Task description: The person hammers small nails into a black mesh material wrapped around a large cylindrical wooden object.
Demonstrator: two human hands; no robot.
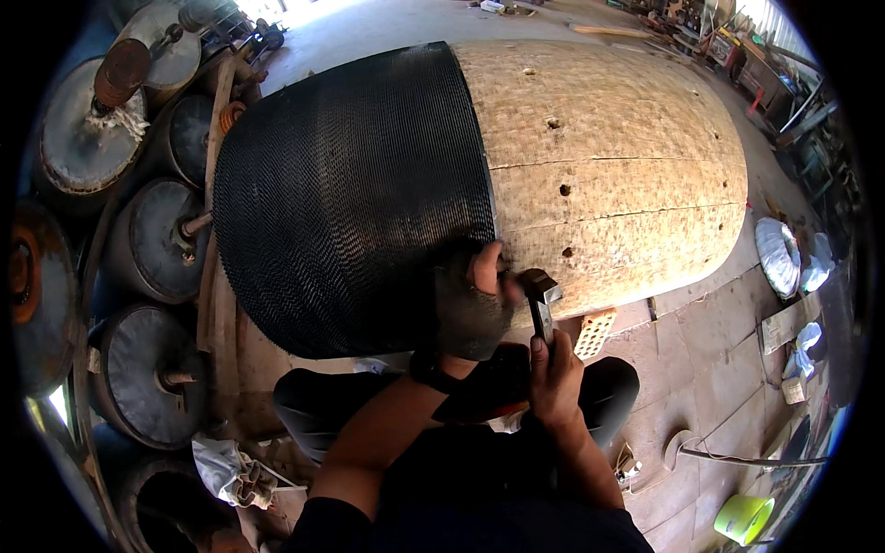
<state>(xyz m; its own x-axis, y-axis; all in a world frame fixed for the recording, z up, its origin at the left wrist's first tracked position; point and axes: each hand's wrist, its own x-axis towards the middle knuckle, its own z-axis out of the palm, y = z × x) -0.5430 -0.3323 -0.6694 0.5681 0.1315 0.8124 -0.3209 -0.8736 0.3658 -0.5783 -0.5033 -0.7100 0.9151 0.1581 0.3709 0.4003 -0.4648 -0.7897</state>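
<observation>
A big drum lies across in front of me. Its left part is wrapped in a black ribbed rubber sheet (350, 175), and its right part is bare, pale brown wood-like surface (627, 120) with small holes and long seams. My left hand (470, 309), in a dark fingerless glove, rests at the sheet's lower right edge. Its fingers are curled; whatever they may pinch is too small to tell. Just right of it, my right hand (556, 380), bare, grips a hammer (544, 309), whose head is raised close to the left fingertips.
Several dark rollers (147, 378) with shafts stand along the left side, behind a wooden beam (218, 157). A perforated brick (595, 334) sits by the drum's lower right. A white sack (777, 256), a stand with a round base (680, 450) and a lime-green bucket (743, 518) are on the right floor.
</observation>
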